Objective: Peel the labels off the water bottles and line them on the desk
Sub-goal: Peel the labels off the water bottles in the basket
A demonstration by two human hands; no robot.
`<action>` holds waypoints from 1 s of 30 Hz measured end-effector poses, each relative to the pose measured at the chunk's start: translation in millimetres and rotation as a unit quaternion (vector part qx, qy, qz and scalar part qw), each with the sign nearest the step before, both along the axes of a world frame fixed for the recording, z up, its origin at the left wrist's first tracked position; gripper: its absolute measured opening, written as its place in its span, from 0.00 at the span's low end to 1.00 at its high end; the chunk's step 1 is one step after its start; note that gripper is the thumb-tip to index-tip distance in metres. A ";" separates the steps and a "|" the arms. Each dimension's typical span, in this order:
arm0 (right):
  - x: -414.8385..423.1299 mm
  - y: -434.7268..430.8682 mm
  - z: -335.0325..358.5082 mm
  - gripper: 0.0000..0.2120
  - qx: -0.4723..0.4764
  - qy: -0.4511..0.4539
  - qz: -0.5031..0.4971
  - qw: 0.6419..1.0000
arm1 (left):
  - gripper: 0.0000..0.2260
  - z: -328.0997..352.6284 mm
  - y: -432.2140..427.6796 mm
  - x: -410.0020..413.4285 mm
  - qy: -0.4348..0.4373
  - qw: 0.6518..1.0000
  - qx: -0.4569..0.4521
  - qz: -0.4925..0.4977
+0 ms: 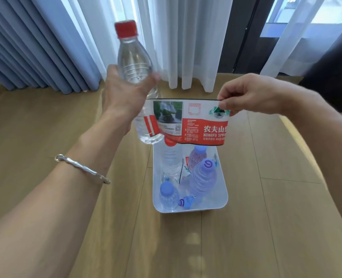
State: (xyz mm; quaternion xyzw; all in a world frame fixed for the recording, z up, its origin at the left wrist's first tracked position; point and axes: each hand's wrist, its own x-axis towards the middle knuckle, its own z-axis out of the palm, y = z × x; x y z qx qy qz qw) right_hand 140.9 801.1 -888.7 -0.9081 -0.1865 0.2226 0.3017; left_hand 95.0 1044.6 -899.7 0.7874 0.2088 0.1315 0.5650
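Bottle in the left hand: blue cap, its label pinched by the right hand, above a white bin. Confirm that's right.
Not quite. The cap of the bottle in the left hand is red, not blue, as the head view shows. The rest holds: the right hand pinches its label, above the white bin.

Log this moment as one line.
left hand: holds red-capped bottle | right hand: pinches label, mostly peeled | white bin: other bottles inside
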 end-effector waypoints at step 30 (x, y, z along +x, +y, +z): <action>8.3 14.4 -101.5 0.12 -0.068 -0.060 -0.171 0.981 | 0.21 9.4 -10.2 3.7 -0.058 0.995 0.050 -0.061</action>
